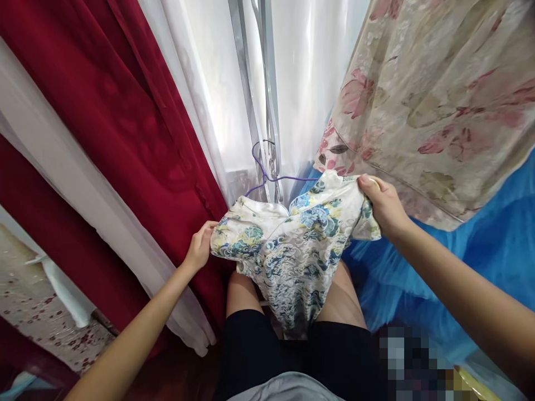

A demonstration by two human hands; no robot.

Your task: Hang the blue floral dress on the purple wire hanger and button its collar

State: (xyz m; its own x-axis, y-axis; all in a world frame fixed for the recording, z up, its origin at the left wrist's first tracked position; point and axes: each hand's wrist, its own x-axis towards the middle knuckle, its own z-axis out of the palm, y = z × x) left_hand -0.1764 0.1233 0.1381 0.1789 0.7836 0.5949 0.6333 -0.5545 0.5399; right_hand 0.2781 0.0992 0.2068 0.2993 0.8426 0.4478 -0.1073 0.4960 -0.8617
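While your left hand curls its fingers shut on one shoulder edge of the silky white blue-flowered garment, your right hand has its fingers clamped on the other shoulder, with cloth bunched under the palm. Between the two sets of fingers the garment is spread wide, neckline up. Its lower part hangs down between your bare thighs to the black shorts. Just above the neckline, about midway between your fingers, the thin purple wire hanger rises out of the collar. One arm of it runs toward your right fingers and goes under the cloth. Its hook stands close to the upright silvery metal frame; whether it hangs on that frame I cannot tell. Beyond your left fingers falls the deep red curtain, with the sheer white curtain beside it. Above your right fingers hangs a cream cloth with pink flowers, and below them spreads bright blue netting.
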